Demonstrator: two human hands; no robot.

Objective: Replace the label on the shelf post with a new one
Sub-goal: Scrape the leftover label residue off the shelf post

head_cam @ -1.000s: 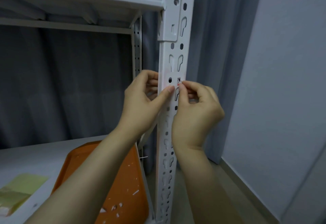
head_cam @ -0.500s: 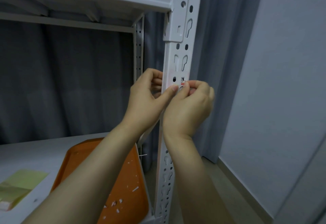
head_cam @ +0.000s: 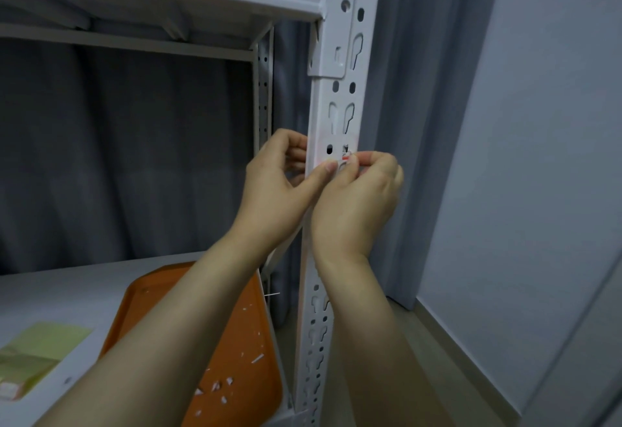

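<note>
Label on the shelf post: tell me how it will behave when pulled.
The label looks thin and floppy, lying flat across holes in the shelf post. It probably tears rather than lifts whole: white scraps litter the orange tray. Likely very light; the right hand pinches it with just its fingers.

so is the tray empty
No, white scraps lie scattered on the orange tray.

I can read no words or numbers from my remote view. The small label point(head_cam: 337, 144) on the white shelf post point(head_cam: 342, 98) shows only a red stripe and a dark mark, too small to make out. The green card point(head_cam: 40, 349) carries nothing legible.
</note>
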